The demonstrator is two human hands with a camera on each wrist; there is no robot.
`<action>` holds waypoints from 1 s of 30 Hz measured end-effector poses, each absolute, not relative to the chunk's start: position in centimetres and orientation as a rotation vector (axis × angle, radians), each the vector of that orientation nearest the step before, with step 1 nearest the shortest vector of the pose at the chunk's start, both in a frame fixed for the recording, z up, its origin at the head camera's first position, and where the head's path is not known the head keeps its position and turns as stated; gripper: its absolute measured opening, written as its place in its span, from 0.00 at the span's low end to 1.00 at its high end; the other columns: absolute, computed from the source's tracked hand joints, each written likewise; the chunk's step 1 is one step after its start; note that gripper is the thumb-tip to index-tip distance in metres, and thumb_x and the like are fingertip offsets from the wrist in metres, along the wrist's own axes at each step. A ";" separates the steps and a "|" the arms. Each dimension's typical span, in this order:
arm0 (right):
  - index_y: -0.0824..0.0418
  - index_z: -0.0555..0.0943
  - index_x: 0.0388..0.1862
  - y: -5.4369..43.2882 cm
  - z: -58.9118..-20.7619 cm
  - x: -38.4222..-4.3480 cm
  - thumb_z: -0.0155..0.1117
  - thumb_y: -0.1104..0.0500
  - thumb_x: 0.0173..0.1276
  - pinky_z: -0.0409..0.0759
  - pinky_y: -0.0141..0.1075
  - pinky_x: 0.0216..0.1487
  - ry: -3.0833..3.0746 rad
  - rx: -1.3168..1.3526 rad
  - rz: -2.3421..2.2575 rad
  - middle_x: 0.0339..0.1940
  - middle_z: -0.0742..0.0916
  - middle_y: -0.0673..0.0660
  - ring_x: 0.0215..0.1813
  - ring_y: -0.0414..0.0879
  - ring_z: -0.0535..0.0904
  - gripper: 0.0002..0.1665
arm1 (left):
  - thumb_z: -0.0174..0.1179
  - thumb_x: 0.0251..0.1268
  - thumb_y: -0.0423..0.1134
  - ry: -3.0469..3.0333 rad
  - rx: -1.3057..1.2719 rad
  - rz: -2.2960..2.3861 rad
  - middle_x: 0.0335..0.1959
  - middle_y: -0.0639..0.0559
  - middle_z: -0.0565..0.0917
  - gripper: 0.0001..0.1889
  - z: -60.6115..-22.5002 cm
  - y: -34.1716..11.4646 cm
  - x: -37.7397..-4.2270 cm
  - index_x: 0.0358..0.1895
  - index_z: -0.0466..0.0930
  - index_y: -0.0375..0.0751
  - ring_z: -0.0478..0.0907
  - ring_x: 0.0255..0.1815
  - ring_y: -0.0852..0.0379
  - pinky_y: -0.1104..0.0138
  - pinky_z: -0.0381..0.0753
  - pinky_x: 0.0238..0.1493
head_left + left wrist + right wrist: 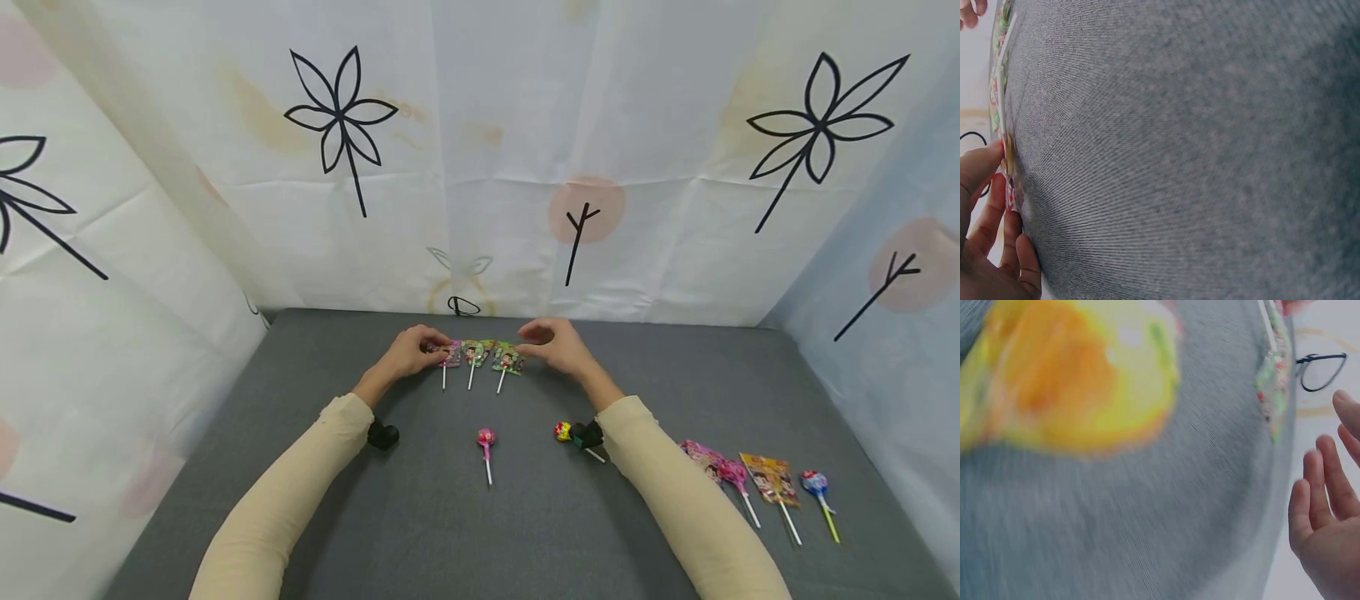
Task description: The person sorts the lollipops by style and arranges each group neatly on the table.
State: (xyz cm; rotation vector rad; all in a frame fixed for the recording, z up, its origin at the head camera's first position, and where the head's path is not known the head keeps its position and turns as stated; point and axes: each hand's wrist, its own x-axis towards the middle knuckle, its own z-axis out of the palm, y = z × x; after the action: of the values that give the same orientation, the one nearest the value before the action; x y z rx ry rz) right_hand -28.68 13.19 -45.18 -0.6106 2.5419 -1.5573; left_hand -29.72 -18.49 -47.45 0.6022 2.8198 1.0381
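Near the far edge of the grey surface, three flat-wrapped lollipops sit between the hands, sticks pointing away from that edge: left hand pinching the leftmost lollipop, right hand loosely spread beside the rightmost lollipop.

Draped booth: grey tabletop, printed hangings on three sides.

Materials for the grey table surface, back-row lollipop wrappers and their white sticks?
Grey table surface: matte, probably woven fabric; fine ribbing shows. Wrappers: likely glossy plastic film, given bright print and translucent edges. White sticks: smooth; plastic or paper, unclear.
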 end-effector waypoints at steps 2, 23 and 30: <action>0.75 0.81 0.55 13.7 -44.6 -28.5 0.69 0.67 0.70 0.79 0.52 0.52 2.532 -0.663 -1.561 0.52 0.85 0.70 0.52 0.61 0.82 0.17 | 0.65 0.70 0.33 2.823 0.609 1.033 0.52 0.42 0.82 0.13 -47.5 -18.5 -29.8 0.55 0.86 0.36 0.78 0.52 0.44 0.48 0.75 0.54; 0.68 0.82 0.55 20.8 -40.3 -24.7 0.64 0.63 0.76 0.78 0.55 0.55 2.461 -0.596 -1.574 0.50 0.85 0.65 0.51 0.60 0.83 0.13 | 0.66 0.70 0.33 2.835 0.616 1.037 0.52 0.40 0.82 0.12 -47.1 -18.5 -29.5 0.54 0.86 0.35 0.78 0.53 0.40 0.46 0.74 0.55; 0.68 0.82 0.55 23.5 -39.8 -23.1 0.65 0.60 0.76 0.81 0.43 0.52 2.482 -0.522 -1.555 0.49 0.87 0.62 0.51 0.54 0.85 0.15 | 0.67 0.69 0.33 2.849 0.642 1.017 0.51 0.39 0.83 0.13 -47.1 -18.4 -29.6 0.53 0.87 0.34 0.78 0.53 0.40 0.45 0.74 0.56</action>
State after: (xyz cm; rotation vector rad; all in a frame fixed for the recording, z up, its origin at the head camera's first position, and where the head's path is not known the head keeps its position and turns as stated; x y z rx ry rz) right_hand -23.05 23.51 -39.81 -0.5219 2.4818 -1.5548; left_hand -29.64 -18.40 -47.07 0.6417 2.8488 1.0175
